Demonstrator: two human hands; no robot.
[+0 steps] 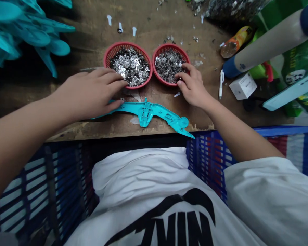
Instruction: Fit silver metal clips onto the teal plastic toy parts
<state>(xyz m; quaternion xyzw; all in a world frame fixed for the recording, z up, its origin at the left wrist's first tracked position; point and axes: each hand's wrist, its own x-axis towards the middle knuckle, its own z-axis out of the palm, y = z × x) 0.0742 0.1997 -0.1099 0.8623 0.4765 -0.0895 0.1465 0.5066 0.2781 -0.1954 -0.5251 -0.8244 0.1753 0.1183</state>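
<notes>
A long, curved turquoise plastic part [145, 111] lies near the table's front edge, its ribbed inner side facing up. My left hand [92, 92] is over its left end, with fingers stretched toward the left red basket [106, 61] and the thumb apart from them. A tiny metal clip [122, 99] is by that thumb's tip. Small shiny metal clips [130, 66] fill this basket. At the right red basket [154, 71], also full of small metal pieces [168, 65], my right hand [192, 85] has thumb and index finger close together; what they pinch is too small to make out.
Turquoise parts [38, 34] are piled at the back left. On the right are a pen [221, 84], a white box [243, 86], a bottle [236, 42], a thick tube [269, 44] and a phone [292, 90]. Blue crates [207, 150] stand below the table edge.
</notes>
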